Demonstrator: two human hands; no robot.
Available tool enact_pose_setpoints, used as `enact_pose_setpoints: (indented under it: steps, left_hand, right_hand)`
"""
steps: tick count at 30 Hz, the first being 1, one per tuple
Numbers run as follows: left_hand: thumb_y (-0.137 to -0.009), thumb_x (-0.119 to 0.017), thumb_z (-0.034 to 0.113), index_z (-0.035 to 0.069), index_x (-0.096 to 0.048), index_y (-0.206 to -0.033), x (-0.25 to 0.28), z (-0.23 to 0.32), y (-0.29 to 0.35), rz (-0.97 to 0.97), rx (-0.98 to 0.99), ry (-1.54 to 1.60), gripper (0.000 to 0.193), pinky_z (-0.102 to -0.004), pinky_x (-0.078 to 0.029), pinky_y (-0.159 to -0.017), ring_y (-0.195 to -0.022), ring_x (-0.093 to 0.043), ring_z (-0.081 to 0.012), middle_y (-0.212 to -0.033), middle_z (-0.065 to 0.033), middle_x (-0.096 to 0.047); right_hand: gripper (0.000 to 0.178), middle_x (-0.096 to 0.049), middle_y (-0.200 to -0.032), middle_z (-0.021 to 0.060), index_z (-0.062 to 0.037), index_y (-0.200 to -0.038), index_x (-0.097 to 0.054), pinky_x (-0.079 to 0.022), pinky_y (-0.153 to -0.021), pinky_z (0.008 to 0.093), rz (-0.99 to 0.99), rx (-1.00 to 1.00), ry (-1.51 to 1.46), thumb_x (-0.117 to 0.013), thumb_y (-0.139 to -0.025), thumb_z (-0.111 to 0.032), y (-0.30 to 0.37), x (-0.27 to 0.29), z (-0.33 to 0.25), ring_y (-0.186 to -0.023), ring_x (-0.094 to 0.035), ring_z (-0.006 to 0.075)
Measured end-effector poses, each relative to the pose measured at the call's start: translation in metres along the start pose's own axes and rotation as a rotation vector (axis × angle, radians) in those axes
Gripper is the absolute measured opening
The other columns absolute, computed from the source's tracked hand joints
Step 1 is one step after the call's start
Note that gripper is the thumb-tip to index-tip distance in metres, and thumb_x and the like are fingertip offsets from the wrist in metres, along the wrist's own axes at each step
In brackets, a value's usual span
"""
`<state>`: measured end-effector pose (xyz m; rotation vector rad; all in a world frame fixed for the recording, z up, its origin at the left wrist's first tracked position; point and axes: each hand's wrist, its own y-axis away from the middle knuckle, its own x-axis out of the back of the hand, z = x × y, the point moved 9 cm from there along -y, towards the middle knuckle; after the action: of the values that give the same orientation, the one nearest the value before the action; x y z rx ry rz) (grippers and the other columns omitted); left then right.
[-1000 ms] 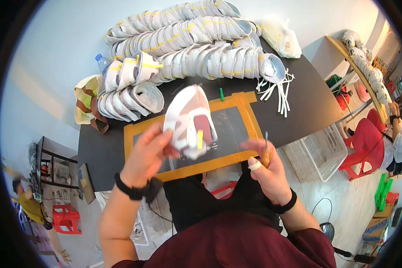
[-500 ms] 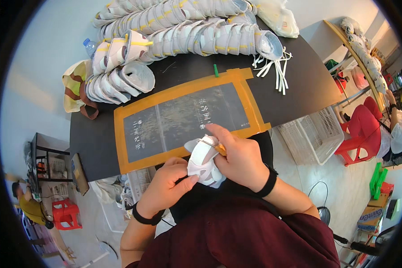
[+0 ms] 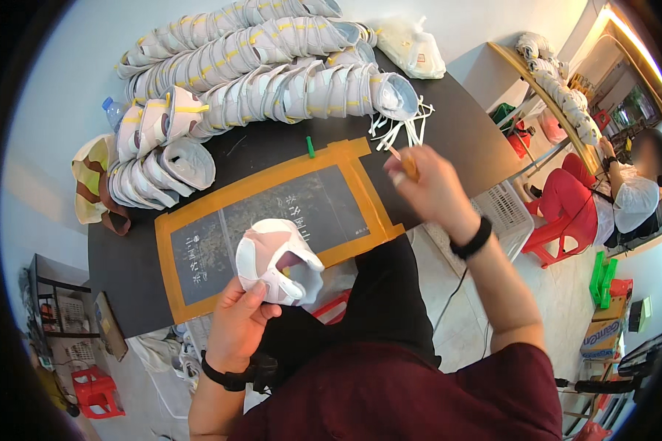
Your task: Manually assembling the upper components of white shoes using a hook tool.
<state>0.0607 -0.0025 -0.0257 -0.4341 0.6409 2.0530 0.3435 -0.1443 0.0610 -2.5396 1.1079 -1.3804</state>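
Observation:
A white and pale pink shoe upper (image 3: 278,253), curved with its opening facing right, is pinched at its lower left edge by my left hand (image 3: 239,323). It hangs over the near side of the table and my lap. My right hand (image 3: 438,184) is up and to the right, away from the shoe upper and slightly blurred. Its fingers are closed round a small tool with an orange handle (image 3: 409,167) and a thin shaft. The tool's exact kind I cannot make out. Beyond that hand, white laces (image 3: 404,131) dangle from the end of a row of stacked uppers.
Long rows of nested shoe uppers (image 3: 287,95) fill the dark table's (image 3: 449,140) far side. An orange-taped board (image 3: 272,213) lies in front, a green stick (image 3: 310,147) at its far edge. A white crate (image 3: 504,213) stands at right, near a seated person (image 3: 629,191).
My right hand has pulled away from the shoe upper, up and to the right, with the tool. My left hand has moved left with the upper, now turned to show its opening. The view has shifted.

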Motion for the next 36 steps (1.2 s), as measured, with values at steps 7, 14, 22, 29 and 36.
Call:
enact_pose_setpoints:
  steps: [7, 14, 22, 29, 36]
  left_hand:
    - [-0.097, -0.057, 0.011, 0.003, -0.061, -0.117, -0.011, -0.006, -0.008, -0.013, 0.005, 0.114, 0.022, -0.0262, -0.055, -0.068, -0.084, -0.064, -0.0133, -0.106, -0.0071, -0.067]
    - [-0.095, -0.059, 0.012, 0.002, -0.059, -0.119, -0.007, -0.005, -0.005, 0.036, 0.038, 0.089, 0.026, -0.0248, -0.051, -0.064, -0.081, -0.062, -0.013, -0.106, -0.0083, -0.066]
    - [-0.095, -0.061, 0.014, 0.004, -0.063, -0.113, -0.017, 0.006, -0.02, 0.053, 0.022, 0.061, 0.02, -0.0203, -0.045, -0.063, -0.076, -0.057, -0.0067, -0.099, -0.0031, -0.066]
    - [-0.094, -0.065, 0.014, 0.006, -0.065, -0.109, -0.005, 0.008, -0.022, 0.133, -0.005, 0.066, 0.017, -0.0195, -0.045, -0.063, -0.075, -0.056, -0.0045, -0.095, 0.0, -0.068]
    - [-0.091, -0.068, 0.014, 0.006, -0.066, -0.106, 0.003, 0.017, -0.009, 0.163, -0.086, -0.091, 0.017, -0.0194, -0.041, -0.065, -0.072, -0.052, -0.0036, -0.089, 0.0014, -0.066]
  right_hand:
    - [0.015, -0.061, -0.099, 0.0089, -0.0134, -0.101, -0.066, -0.052, -0.075, 0.0419, -0.162, 0.139, 0.537, -0.058, -0.088, -0.014, -0.086, -0.029, 0.056, -0.089, -0.064, 0.0313]
    - [0.012, -0.063, -0.097, 0.0075, -0.011, -0.096, -0.067, -0.051, -0.076, 0.0429, -0.204, 0.152, 0.444, -0.062, -0.087, -0.018, -0.117, -0.054, 0.07, -0.089, -0.064, 0.0316]
    - [0.018, -0.067, -0.093, 0.0095, -0.0045, -0.101, -0.065, -0.051, -0.082, 0.0321, -0.213, -0.037, -0.34, -0.065, -0.092, -0.02, -0.088, -0.064, -0.001, -0.089, -0.066, 0.0215]
    - [0.011, -0.066, -0.088, 0.0093, -0.0058, -0.096, -0.06, -0.051, -0.074, 0.0334, -0.411, 0.086, -0.631, -0.067, -0.089, -0.011, -0.007, -0.096, -0.111, -0.083, -0.066, 0.0215]
    - [0.009, -0.065, -0.087, 0.006, -0.0042, -0.091, -0.061, -0.05, -0.072, 0.0301, -0.526, 0.103, -0.523, -0.068, -0.088, -0.007, 0.018, -0.116, -0.125, -0.081, -0.062, 0.0143]
